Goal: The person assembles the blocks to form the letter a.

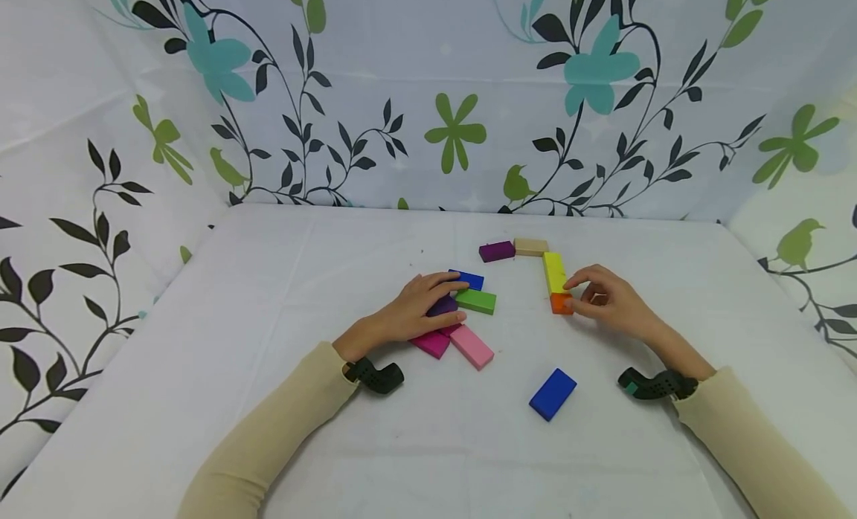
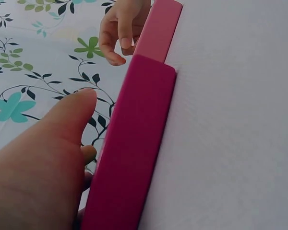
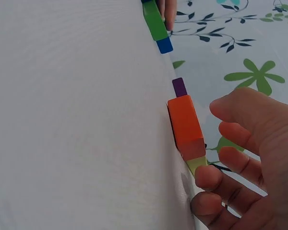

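Observation:
My left hand [image 1: 416,311] lies over a cluster of wooden blocks with its fingers spread and relaxed. Under and around it show a blue block [image 1: 471,280], a green block [image 1: 476,302], a dark purple block [image 1: 442,306], a magenta block [image 1: 431,345] and a pink block [image 1: 472,346], some partly covered. My right hand [image 1: 612,303] is beside an orange block [image 1: 561,304], its fingers loosely bent. In the right wrist view a gap shows between the thumb and the orange block [image 3: 186,122]. A yellow block [image 1: 554,272] adjoins the orange one end to end.
Beyond the yellow block, a tan block [image 1: 531,247] and a purple block [image 1: 497,251] continue the line leftward. A separate blue block [image 1: 553,394] lies nearer the front. White cloth [image 1: 321,445] covers the table, and a patterned curtain [image 1: 375,73] hangs behind it.

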The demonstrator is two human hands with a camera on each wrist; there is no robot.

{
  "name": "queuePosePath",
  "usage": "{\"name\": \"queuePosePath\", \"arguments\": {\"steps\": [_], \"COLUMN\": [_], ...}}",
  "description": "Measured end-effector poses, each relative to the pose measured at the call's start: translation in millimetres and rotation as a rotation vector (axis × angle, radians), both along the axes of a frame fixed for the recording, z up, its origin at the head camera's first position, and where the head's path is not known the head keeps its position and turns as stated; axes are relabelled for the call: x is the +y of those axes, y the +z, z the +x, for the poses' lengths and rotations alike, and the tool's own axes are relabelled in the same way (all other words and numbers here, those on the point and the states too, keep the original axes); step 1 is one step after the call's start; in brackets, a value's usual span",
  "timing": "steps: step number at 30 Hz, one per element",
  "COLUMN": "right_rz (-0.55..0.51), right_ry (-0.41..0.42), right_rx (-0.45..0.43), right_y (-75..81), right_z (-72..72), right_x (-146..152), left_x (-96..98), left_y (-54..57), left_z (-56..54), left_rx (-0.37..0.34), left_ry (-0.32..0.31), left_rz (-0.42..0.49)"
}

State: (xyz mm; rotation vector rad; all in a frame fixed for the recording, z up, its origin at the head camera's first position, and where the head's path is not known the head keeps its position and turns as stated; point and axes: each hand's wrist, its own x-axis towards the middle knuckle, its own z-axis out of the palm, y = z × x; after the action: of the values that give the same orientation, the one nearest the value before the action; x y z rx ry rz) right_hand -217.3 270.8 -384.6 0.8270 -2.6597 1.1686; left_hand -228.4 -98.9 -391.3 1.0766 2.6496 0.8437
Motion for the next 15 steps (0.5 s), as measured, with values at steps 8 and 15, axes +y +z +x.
{"name": "queuePosePath", "arguments": {"steps": [8, 15], "right_rz": [-0.035, -0.028], "right_ry": [0.042, 0.06], "right_rx": [0.021, 0.004], "right_y": [-5.9, -7.8], "right_z": [-3.2, -3.8], "right_x": [6.0, 8.9], "left_x": [1.3, 8.1], "left_y": [4.0, 10.7], "left_z": [0.8, 3.1], "left_rx": [0.044, 0.121], "left_ry": [0.023, 0.06], "left_rz": [0.02, 0.009]}}
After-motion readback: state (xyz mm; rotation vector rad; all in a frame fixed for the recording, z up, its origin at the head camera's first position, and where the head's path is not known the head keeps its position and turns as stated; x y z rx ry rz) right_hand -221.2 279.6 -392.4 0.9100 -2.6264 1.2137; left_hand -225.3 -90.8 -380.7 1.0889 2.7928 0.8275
